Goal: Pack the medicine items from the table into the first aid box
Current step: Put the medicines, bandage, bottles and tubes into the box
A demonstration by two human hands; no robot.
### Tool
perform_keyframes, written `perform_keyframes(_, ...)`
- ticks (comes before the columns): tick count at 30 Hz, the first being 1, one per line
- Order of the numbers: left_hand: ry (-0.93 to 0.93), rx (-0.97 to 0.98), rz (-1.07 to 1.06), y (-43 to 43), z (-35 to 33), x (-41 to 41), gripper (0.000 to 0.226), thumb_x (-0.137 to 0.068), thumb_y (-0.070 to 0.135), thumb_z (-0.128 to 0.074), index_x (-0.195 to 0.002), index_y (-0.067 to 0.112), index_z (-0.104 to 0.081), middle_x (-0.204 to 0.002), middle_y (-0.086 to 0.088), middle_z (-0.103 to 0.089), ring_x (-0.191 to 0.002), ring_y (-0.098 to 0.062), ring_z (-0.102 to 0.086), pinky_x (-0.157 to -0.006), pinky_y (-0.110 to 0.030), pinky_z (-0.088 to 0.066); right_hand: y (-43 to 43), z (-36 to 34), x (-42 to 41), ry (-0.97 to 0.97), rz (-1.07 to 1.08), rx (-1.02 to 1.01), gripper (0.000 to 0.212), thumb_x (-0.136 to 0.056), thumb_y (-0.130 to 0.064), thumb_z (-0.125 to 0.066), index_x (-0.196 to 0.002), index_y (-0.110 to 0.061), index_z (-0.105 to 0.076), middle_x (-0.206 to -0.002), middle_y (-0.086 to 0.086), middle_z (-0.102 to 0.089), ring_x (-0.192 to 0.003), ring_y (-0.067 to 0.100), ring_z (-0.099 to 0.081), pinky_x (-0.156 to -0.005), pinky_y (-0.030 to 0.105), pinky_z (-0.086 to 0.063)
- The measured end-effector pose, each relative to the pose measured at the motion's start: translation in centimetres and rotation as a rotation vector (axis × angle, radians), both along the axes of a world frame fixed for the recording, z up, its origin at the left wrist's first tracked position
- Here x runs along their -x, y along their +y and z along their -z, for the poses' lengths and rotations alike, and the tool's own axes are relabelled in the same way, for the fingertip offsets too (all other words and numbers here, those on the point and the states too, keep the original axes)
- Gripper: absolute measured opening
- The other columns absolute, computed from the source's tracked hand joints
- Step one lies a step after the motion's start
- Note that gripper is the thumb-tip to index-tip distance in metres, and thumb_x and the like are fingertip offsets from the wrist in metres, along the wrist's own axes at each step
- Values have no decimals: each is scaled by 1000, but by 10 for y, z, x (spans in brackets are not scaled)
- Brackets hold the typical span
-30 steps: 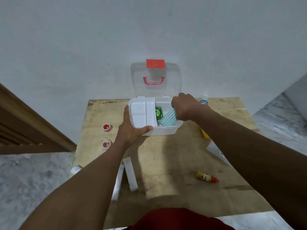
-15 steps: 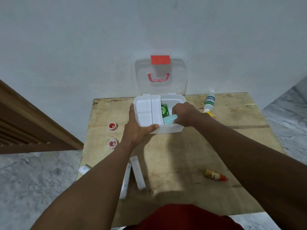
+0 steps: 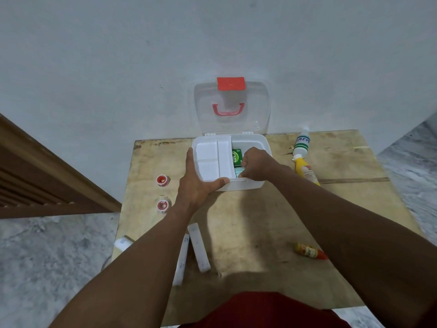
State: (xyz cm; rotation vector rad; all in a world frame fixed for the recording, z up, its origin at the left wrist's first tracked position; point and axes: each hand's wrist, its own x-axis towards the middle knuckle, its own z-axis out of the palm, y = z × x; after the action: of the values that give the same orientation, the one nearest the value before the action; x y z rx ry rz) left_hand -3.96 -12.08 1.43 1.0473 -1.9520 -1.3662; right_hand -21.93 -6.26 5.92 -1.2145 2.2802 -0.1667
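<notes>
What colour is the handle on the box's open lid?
Red; the handle shows best in the head view.

Pretty bare room: plain off-white wall (image 3: 118,55) with a few small marks, and a scuffed plywood table (image 3: 260,221) pushed right up against it. The floor (image 3: 47,256) is grey marbled stone on both sides. On the left there's a brown wooden slatted panel (image 3: 35,181) running at an angle. Light is soft and flat.
</notes>
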Motion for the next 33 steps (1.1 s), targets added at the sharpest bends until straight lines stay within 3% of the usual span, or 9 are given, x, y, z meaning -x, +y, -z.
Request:
perform_keyframes(6,1,-9,-4,0,0,0,103,-62,44,-85,-143,30,-23,-128,12,-48,-112,-3,-51,-76,-16,-47,-6,8,-4,-60,79,27,36,-80,-13,-79,-112,1,-69,-110,13,-72,-105,29,-67,-92,37,-56)
perform_keyframes(9,-2,-6,-12,0,1,0,106,-61,44,-86,-144,30,-22,-129,12,-49,-113,-7,-51,-77,-18,-48,-9,15,-7,-62,123,41,30,-83,-13,-72,-109,0,-69,-97,10,-70,-91,25,-65,-75,33,-54)
perform_keyframes(11,-1,-11,-15,0,0,0,107,-60,44,-86,-145,30,-23,-130,11,-49,-114,-8,-51,-78,-18,-49,-9,17,-10,-35,140,38,24,-86,-15,-68,-105,0,-65,-90,8,-61,-82,24,-57,-60,27,-43)
perform_keyframes(15,5,-13,-10,0,0,1,107,-59,45,-86,-145,29,-24,-131,10,-50,-115,-9,-53,-81,-20,-52,-12,19,-13,-10,179,7,24,-89,-17,-68,-99,-11,-48,-94,7,-56,-83,22,-54,-69,31,-42)
perform_keyframes(19,-1,-11,-7,0,0,1,107,-60,45,-86,-145,30,-23,-130,10,-50,-114,-7,-53,-78,-18,-49,-12,18,-11,-4,161,-10,38,-87,-20,-73,-116,-6,-53,-98,7,-56,-85,21,-53,-71,30,-42)
perform_keyframes(25,2,-15,7,0,0,0,106,-62,41,-87,-146,31,-23,-129,13,-49,-111,-6,-51,-74,-15,-44,-6,13,-8,-2,141,24,33,-83,-20,-75,-109,-3,-67,-98,10,-67,-81,20,-56,-53,23,-36)
perform_keyframes(33,-41,-14,41,-4,3,0,105,-60,49,-84,-143,31,-22,-124,19,-47,-110,0,-51,-82,-26,-50,23,3,-13,59,131,247,19,-91,-15,-62,-100,-2,-74,-101,12,-74,-96,31,-67,-77,33,-51)
